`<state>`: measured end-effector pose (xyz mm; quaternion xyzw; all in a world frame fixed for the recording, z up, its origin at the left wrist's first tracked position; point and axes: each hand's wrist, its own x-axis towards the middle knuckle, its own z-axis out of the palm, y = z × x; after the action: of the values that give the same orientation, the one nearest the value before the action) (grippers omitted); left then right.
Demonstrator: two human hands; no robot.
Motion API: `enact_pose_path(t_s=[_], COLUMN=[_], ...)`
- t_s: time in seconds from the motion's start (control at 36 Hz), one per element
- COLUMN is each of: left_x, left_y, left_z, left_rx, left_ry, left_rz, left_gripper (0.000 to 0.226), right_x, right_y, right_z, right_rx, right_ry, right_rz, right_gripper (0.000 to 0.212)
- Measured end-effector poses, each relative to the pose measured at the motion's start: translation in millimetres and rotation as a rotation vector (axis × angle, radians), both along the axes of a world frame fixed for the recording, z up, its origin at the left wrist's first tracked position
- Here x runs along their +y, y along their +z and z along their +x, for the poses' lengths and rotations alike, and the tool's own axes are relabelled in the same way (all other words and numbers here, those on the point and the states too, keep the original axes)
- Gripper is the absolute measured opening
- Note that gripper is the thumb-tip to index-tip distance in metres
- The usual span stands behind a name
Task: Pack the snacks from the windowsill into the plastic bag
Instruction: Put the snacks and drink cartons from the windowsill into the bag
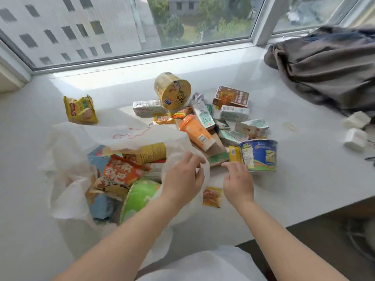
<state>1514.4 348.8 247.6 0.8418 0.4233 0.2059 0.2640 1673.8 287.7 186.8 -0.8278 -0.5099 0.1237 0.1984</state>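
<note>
Far to my left on the windowsill (304,179), a yellow chip bag (80,110) lies alone, well apart from the rest and nearer the window (142,27) than the sill's front edge. Next comes the white plastic bag (69,175), slumped open near the front edge. Inside it I see an orange snack packet (123,171), a yellow ribbed cup (151,152), a green bowl (140,197) on its side and something blue (100,205) under them.

My left hand (183,179) rests on the right-hand rim of the bag, fingers (197,159) curled loosely on the thin plastic; whether they actually pinch it, I cannot tell. Just beside it, a small yellow sachet (212,196) lies flat on the sill between my two hands.

My right hand (239,181) hangs palm down, its fingers spread and slightly bent, holding nothing. Its fingertips are just beside a blue noodle cup (260,154) lying on its side, with no clear contact.

Behind my hands sits the unpacked pile, mid-sill: a yellow noodle tub (172,91) tipped over at the back, a white carton (149,108) to its left, an orange drink cup (195,131) lying flat across brown paper, several pale green-and-white cartons (234,113) heaped together, and a brown box (232,96) behind them.

At the far right, against the window corner, is a heap of grey-brown cloth (324,65), and below it two small white blocks (355,128) near the sill's right edge.
</note>
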Motion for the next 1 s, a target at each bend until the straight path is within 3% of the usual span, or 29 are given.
enact_pose_path(t_s=[0.08, 0.14, 0.22, 0.33, 0.47, 0.61, 0.69, 1.0], left_x=[-23, -28, -29, -25, -21, -17, -12, 15], left_y=[-21, -37, -69, -109, -135, -144, -144, -123], left_z=[43, 67, 92, 101, 99, 104, 110, 191], left_rx=[0.235, 0.491, 0.721, 0.88, 0.916, 0.954, 0.951, 0.431], left_ry=[-0.217, -0.313, -0.361, -0.262, -0.133, -0.091, -0.065, 0.064], left_rz=[-0.142, -0.237, -0.335, -0.351, -0.351, -0.428, -0.513, -0.413], left_gripper=[0.03, 0.032, 0.044, 0.057, 0.054, 0.046, 0.026, 0.028], right_x=[-16, -23, -28, -26, -9, 17, 24, 7], right_y=[-9, -14, -18, -21, -23, -18, -18, 4], right_z=[28, 44, 66, 101, 145, 177, 189, 242], right_rx=[0.0, -0.001, -0.062, -0.217, -0.385, -0.393, -0.342, -0.301], right_ry=[-0.012, 0.008, 0.067, 0.121, 0.274, 0.394, 0.431, 0.22], right_rz=[-0.174, -0.188, -0.183, -0.178, -0.318, -0.516, -0.53, -0.462], right_gripper=[0.037, 0.035, 0.035, 0.071, 0.108, 0.105, 0.106, 0.101])
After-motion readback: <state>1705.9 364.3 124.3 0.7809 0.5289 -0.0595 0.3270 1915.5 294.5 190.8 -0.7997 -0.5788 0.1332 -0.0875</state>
